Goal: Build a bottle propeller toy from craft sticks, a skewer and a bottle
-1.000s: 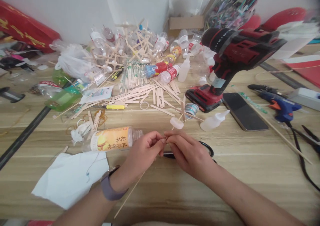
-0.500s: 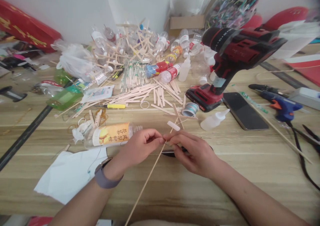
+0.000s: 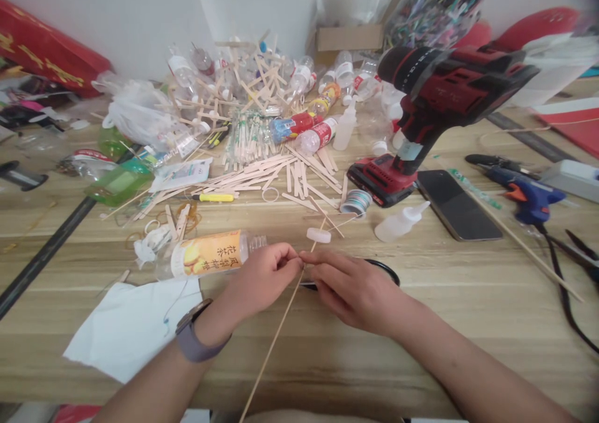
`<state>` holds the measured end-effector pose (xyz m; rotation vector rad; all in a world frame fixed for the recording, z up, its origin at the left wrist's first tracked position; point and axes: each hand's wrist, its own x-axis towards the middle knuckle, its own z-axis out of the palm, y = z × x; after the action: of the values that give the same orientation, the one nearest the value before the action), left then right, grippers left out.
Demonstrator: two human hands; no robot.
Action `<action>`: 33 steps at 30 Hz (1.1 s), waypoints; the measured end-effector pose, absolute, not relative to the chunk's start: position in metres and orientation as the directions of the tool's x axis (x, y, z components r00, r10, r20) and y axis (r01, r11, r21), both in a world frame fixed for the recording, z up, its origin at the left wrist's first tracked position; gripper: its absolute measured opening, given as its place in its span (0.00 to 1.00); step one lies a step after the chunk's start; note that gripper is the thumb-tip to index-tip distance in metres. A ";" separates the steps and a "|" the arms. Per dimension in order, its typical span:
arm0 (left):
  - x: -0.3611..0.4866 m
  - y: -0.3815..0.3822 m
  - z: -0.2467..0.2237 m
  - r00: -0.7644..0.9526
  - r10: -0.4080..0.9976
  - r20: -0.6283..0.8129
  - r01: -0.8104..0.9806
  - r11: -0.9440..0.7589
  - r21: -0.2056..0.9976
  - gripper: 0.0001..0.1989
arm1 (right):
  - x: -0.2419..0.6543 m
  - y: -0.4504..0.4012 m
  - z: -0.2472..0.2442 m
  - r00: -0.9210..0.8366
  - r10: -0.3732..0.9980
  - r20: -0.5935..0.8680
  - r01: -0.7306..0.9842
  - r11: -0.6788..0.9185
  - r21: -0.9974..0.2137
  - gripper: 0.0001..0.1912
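A long thin wooden skewer slants from the table's near edge up between my hands. A white bottle cap sits on it near its far end, by a thin crossing stick. My left hand, with a watch on its wrist, is closed, thumb and fingertips pinching the skewer. My right hand meets it there, fingers together and their tips on the skewer just below the cap. Under the right hand lies a black-rimmed object, mostly hidden. An orange-labelled bottle lies left of my hands.
A red and black drill stands at right, beside a phone, a small glue bottle and a blue glue gun. Craft sticks and plastic bottles are heaped at the back. White paper lies front left.
The bottle cap and the skewer's far end have shifted slightly left, and the cap has turned to lie more level. My right fingers have stretched out straighter and moved a little left.
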<state>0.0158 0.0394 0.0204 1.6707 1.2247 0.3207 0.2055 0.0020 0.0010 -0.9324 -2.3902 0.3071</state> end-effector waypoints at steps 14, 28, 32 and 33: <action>0.013 0.035 0.012 0.437 0.783 -0.443 0.445 0.240 0.863 0.19 | 0.202 0.001 -0.001 -0.603 0.709 0.366 0.555 0.702 -0.445 0.10; 0.019 0.035 0.021 0.444 0.791 -0.420 0.450 0.209 0.869 0.15 | 0.200 0.002 -0.006 -0.499 0.801 0.329 0.545 0.586 -0.600 0.10; 0.022 0.030 0.022 0.427 0.829 -0.361 0.533 0.092 0.841 0.13 | 0.197 0.001 -0.006 -0.455 0.838 0.302 0.541 0.529 -0.654 0.08; 0.022 0.029 0.022 0.421 0.837 -0.349 0.554 0.068 0.830 0.12 | 0.196 0.001 -0.006 -0.440 0.847 0.300 0.538 0.516 -0.667 0.07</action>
<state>0.0221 0.0291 0.0222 1.6079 1.2501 0.3315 0.1963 0.0012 -0.0061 -1.1236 -2.1404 0.6484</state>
